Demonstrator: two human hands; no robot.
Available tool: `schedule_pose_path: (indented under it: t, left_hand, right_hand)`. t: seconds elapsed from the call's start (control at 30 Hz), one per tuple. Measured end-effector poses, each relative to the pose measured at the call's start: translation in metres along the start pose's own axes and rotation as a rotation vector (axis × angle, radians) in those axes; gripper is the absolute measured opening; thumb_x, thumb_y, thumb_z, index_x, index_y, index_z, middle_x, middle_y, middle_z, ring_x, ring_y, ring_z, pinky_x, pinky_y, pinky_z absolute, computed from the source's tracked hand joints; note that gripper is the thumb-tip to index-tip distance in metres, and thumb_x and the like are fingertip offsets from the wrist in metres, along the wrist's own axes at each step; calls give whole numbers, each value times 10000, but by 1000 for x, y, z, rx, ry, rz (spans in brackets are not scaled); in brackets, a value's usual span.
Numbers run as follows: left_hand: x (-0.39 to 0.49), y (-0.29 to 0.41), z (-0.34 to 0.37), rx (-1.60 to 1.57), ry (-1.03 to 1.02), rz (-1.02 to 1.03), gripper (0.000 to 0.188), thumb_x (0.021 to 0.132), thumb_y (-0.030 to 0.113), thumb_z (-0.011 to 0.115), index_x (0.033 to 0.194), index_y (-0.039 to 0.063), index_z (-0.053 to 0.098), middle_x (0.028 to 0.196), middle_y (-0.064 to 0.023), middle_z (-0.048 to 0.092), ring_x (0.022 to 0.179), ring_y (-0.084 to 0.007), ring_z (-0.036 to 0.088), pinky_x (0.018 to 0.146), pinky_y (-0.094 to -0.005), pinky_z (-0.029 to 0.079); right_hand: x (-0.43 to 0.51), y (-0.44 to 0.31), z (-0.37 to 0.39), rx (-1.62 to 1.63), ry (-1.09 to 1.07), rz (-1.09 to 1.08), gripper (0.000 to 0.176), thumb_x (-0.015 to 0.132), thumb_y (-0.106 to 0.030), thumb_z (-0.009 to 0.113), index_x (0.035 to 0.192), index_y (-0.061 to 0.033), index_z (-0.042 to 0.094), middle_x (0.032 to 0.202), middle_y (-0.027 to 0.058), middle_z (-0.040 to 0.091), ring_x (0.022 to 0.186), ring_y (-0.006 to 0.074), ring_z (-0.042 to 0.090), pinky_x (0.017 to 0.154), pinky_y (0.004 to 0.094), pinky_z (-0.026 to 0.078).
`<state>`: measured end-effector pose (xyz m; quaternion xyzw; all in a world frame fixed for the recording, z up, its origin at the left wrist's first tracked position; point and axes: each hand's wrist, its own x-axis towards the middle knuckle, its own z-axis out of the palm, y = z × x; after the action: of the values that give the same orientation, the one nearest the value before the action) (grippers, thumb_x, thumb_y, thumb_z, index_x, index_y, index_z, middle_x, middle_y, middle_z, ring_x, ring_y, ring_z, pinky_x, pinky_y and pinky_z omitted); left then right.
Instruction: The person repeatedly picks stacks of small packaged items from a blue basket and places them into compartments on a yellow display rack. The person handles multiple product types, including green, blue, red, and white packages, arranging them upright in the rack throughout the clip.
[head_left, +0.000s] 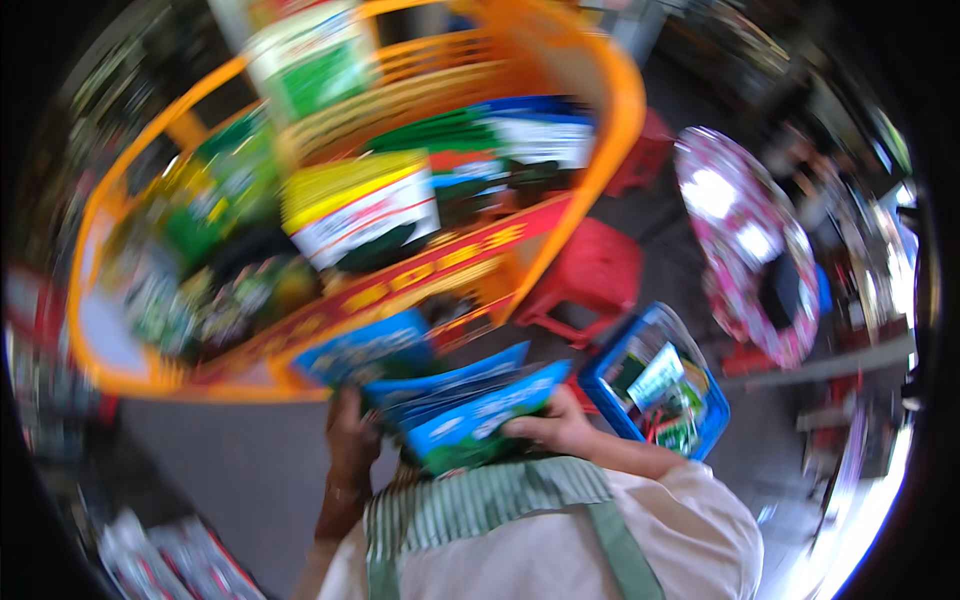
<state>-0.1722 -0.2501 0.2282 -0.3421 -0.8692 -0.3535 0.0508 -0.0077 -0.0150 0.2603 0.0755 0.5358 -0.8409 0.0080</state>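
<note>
Several blue-and-green packets (480, 409) are fanned out in front of my chest, at the near edge of an orange plastic basket (615, 112). My right hand (555, 427) grips their right side, thumb on top. My left hand (352, 427) holds the left side, its fingers partly hidden and blurred. Another blue packet (367, 349) overlaps the basket's rim; whether my left hand holds it too, I cannot tell. Inside the basket lie a yellow-and-white packet (360, 202), green and blue packets (480, 135) and small wrapped items (225, 300). A white-and-green container (315, 67) is at the basket's far side.
Red plastic stools (600, 262) are on the floor beyond the basket's right side. A blue basket (709, 427) of packets sits to my right. Farther right is a shiny pink patterned object (750, 247). Packaged goods (172, 555) lie at the lower left.
</note>
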Motion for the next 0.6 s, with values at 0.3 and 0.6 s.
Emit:
schedule_pose_path:
  t: [0.3,0.6]
  left_hand:
    - [2,-6,5,-1638,121,-580,392,1005,260,426,1315,22,445,1282,-107,533,1177,-225,519,1002,-381,428]
    - [10,5,-27,-1168,5,-455,261,928,52,471,1174,0,539,995,-86,620,685,-143,600,558,-266,516]
  right_hand:
    - [1,20,-3,15,-34,-104,193,767,-77,755,894,41,670,832,61,640,598,74,518,532,213,387]
    - [8,15,-2,256,44,40,358,782,17,713,1127,-6,621,1068,80,672,968,144,612,883,285,461]
